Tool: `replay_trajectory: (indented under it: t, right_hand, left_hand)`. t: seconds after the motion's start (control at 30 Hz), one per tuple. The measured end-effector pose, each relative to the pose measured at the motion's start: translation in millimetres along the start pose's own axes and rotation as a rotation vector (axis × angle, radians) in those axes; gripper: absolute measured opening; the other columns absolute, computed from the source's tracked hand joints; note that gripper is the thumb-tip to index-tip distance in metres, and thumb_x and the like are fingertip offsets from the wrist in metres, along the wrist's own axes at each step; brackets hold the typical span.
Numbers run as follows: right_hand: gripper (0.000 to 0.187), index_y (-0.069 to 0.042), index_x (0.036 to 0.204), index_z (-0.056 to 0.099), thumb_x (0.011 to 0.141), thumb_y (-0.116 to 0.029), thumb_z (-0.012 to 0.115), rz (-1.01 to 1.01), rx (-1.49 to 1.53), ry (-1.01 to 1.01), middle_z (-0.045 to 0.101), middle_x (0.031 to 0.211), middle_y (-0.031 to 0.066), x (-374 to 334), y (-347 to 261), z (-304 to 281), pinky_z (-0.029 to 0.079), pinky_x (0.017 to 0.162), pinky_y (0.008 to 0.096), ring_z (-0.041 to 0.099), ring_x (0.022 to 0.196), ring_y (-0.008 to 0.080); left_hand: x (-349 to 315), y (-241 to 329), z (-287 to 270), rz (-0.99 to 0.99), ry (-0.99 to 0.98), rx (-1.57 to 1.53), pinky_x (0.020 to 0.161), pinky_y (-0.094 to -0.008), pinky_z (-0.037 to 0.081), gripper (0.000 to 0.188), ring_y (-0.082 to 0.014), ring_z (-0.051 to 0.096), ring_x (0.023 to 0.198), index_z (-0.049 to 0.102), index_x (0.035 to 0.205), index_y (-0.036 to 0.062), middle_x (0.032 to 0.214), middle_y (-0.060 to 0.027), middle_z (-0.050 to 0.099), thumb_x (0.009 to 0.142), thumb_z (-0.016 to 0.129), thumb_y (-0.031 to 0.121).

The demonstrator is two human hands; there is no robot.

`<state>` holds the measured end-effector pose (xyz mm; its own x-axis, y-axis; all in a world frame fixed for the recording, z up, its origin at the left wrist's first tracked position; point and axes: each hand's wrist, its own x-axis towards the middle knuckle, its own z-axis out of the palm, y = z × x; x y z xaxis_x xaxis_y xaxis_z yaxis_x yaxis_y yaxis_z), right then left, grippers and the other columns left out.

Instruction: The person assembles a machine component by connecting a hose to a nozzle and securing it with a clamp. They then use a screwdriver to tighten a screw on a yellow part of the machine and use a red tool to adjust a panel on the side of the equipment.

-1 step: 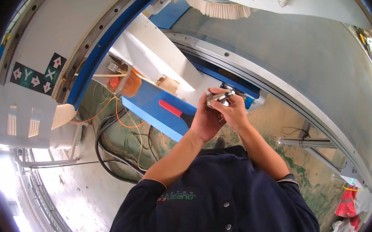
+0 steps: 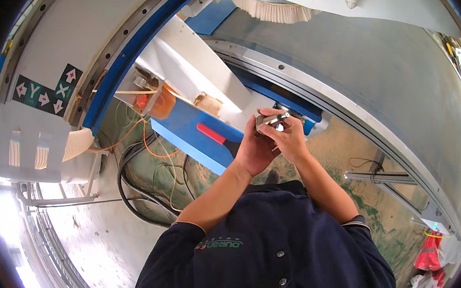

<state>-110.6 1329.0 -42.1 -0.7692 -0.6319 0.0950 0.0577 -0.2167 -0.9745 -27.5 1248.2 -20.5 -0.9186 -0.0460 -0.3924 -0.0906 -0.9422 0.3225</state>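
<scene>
Both of my hands are closed around a shiny metal piece (image 2: pixel 268 120) that looks like a collet nut, with a slim rod-like end pointing right. My left hand (image 2: pixel 254 152) wraps it from the left and below. On the other side, the thumb and fingers of my right hand (image 2: pixel 291 138) pinch it, and the rod end shows above them. Some of the piece is hidden by my fingers. Just left of my left hand lies a red-handled tool with a dark head (image 2: pixel 211 133), on a blue machine beam (image 2: pixel 189 142). My left hand partly covers that dark head.
A grey machine bed (image 2: pixel 355 62) with a curved-looking metal rail fills the right. A brush skirt (image 2: pixel 273 9) hangs over it. An orange cup (image 2: pixel 160 104) sits at the beam's far end. Black hoses (image 2: pixel 130 191) and orange tubing lie on the dusty floor.
The metal piece has turned slightly between my fingers, and its rod end is angled a little differently. My arms have hardly moved.
</scene>
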Motion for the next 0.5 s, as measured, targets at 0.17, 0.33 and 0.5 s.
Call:
replay_trajectory:
  t: [0.17,0.33,0.5]
  right_hand:
    - [0.031,0.001,0.111,0.069,0.082,-0.004,0.076,0.062,-0.038,-0.046,0.067,0.092,0.0036,7.6,-26.0,-5.8,0.053,0.073,0.0234,0.066,0.081,0.0104]
    - [0.031,0.001,0.110,0.069,0.082,-0.008,0.078,0.037,-0.130,0.014,0.068,0.101,0.0067,10.8,-32.5,-22.9,0.053,0.071,0.0236,0.065,0.081,0.0100]
    - [0.035,0.001,0.107,0.070,0.078,-0.015,0.082,0.006,-0.190,0.030,0.067,0.112,0.0108,3.2,-38.4,-10.3,0.052,0.076,0.0245,0.065,0.087,0.0121]
  left_hand:
    - [-6.7,-5.8,-64.0,-0.131,-0.139,0.160,0.087,-0.0369,0.047,0.066,-0.0209,0.060,0.095,0.056,0.122,0.0099,0.111,-0.0074,0.061,0.095,0.037,0.067]
    - [-28.6,-1.7,-59.1,0.556,0.304,1.210,0.091,-0.0377,0.046,0.062,-0.0272,0.056,0.104,0.048,0.127,0.0065,0.117,-0.0122,0.053,0.083,0.071,0.044]
    - [-8.0,26.1,-5.1,1.039,0.199,1.870,0.097,-0.0458,0.042,0.077,-0.0365,0.048,0.114,0.046,0.128,0.0049,0.129,-0.0164,0.045,0.066,0.085,0.030]
